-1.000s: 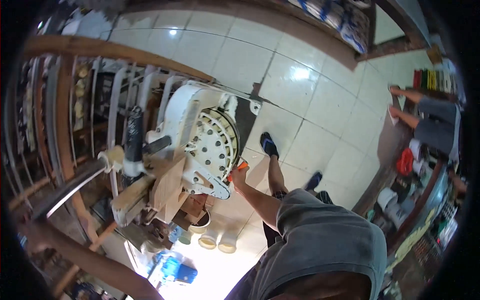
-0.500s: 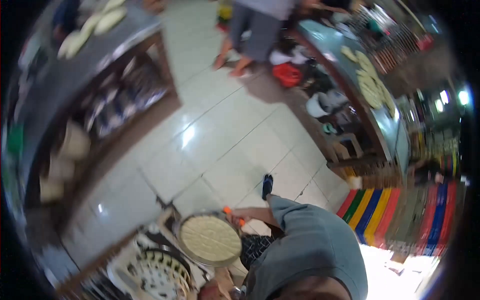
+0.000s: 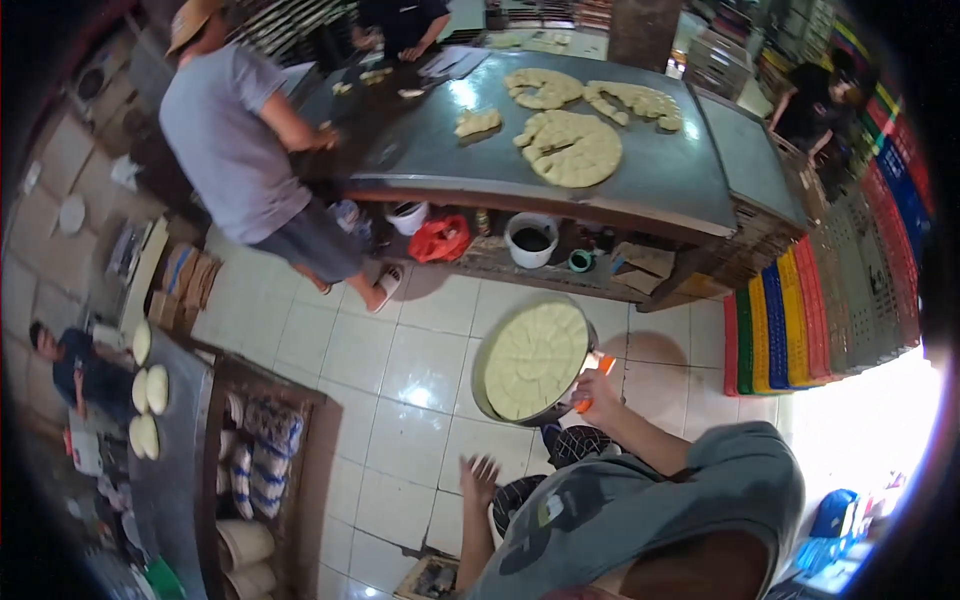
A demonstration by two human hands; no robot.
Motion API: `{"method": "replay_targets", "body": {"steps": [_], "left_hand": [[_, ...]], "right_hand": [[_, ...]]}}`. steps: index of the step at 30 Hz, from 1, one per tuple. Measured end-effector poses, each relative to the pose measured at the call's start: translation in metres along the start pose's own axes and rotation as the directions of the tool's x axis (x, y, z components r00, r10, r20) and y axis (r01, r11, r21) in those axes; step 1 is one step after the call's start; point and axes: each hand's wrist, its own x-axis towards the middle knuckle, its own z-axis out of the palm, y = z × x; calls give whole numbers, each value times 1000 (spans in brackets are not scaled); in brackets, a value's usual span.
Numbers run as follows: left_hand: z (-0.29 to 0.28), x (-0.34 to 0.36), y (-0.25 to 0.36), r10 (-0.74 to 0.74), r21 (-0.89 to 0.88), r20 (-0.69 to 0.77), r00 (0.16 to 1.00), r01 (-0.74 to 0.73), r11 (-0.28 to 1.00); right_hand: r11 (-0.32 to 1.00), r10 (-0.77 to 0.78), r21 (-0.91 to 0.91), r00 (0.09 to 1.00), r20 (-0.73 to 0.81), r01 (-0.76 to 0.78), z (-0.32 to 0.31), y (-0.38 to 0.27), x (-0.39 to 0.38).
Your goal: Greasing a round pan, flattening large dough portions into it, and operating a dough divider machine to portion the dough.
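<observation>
A wide round metal pan holds pale dough scored into wedges and pieces. At the pan's right rim, my right hand is closed, with a bright orange piece showing on both sides of the fingers. Whether that piece is the pan's handle or a separate tool, I cannot make out. The pan hangs over the tiled floor, tilted. My left hand is apart from the pan, below and left of it, fingers spread and nothing held.
Ahead stands a metal-topped table bearing slabs of dough. A person in grey works at its left end. Another counter with dough loaves is at left. Stacked coloured crates stand at right. A white bucket sits under the table.
The pan has moved away from the machine at lower left and swung out over the floor. My left hand has come into view, open. The view has turned toward the table.
</observation>
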Motion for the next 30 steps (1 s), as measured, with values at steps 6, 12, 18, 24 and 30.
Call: {"method": "replay_targets", "body": {"steps": [6, 12, 18, 24, 30], "left_hand": [[333, -18, 140, 233, -11, 605, 761, -285, 958], [366, 74, 245, 0, -52, 675, 738, 47, 998], [407, 126, 341, 66, -46, 501, 863, -49, 998], [451, 231, 418, 177, -311, 479, 860, -22, 950], [437, 247, 507, 451, 94, 268, 851, -489, 867]], "right_hand": [[968, -30, 245, 954, 298, -46, -6, -146, -64], [995, 15, -92, 836, 549, 42, 89, -259, -38], [855, -299, -212, 784, 545, 474, 312, -337, 26], [660, -145, -422, 656, 740, 622, 582, -401, 70], [182, -44, -575, 591, 806, 798, 789, -393, 107]]}}
